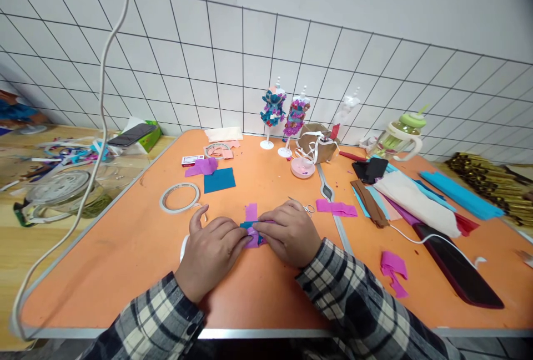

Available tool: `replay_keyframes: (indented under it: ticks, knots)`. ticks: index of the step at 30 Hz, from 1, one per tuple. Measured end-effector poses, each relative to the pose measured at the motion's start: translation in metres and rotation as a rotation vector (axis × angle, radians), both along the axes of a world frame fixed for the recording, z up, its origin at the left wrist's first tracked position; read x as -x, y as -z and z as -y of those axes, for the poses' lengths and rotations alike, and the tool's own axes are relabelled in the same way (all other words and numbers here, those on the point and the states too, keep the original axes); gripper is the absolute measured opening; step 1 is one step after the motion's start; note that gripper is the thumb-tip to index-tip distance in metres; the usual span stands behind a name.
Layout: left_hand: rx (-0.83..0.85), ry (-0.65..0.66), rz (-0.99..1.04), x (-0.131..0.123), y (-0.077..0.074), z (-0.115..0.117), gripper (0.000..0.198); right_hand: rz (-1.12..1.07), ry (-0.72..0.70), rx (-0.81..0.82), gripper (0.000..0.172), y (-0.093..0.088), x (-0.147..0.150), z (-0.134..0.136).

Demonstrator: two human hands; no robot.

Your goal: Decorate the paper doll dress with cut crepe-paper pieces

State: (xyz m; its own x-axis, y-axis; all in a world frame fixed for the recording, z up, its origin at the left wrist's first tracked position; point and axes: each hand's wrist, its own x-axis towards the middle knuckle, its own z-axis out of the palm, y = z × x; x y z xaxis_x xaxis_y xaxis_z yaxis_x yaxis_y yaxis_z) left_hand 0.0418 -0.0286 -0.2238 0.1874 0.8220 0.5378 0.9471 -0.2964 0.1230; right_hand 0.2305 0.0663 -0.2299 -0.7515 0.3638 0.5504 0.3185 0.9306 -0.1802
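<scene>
Both hands meet over a small bundle of purple and teal crepe paper (pixel 251 231) on the orange table. My left hand (pixel 214 254) presses its fingertips on the bundle's left side, with the thumb raised away. From the right, my right hand (pixel 291 232) pinches the same paper; its fingers hide part of it. A purple strip (pixel 251 211) lies flat just beyond the fingertips. Close to the right hand are small scissors (pixel 308 209), partly covered by it. Left of the left hand lies a roll of white tape (pixel 180 198), and a white round edge shows beneath that hand.
A teal paper square (pixel 219 180) and purple scraps (pixel 202 167) lie back left. Small flower-covered dress forms (pixel 273 110) stand at the back beside a pink dish (pixel 302 167). On the right are folded papers (pixel 416 202), a phone (pixel 458 265) and a lidded bottle (pixel 395 138). A white cable (pixel 102 88) hangs at left.
</scene>
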Motion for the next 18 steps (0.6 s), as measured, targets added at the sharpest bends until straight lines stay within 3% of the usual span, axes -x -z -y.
replay_keyframes:
  ticks: [5,8,11,13,18]
  knots:
    - [0.017,-0.003,0.005,0.001,0.001,0.000,0.015,0.034,-0.018,0.006,0.016,-0.001,0.001,0.005]
    - [0.013,0.003,0.008,0.001,0.001,0.000,0.014,-0.024,0.114,0.137,0.021,-0.011,0.000,-0.003]
    - [0.026,0.003,0.007,0.001,-0.001,-0.001,0.016,0.199,0.233,0.337,0.028,-0.025,0.002,-0.029]
    - [0.031,0.003,0.007,0.001,-0.001,-0.001,0.017,0.454,0.184,0.422,0.030,-0.031,0.010,-0.052]
    - [0.049,0.042,0.017,0.004,0.002,-0.003,0.014,0.660,0.051,0.454,0.023,-0.029,0.054,-0.097]
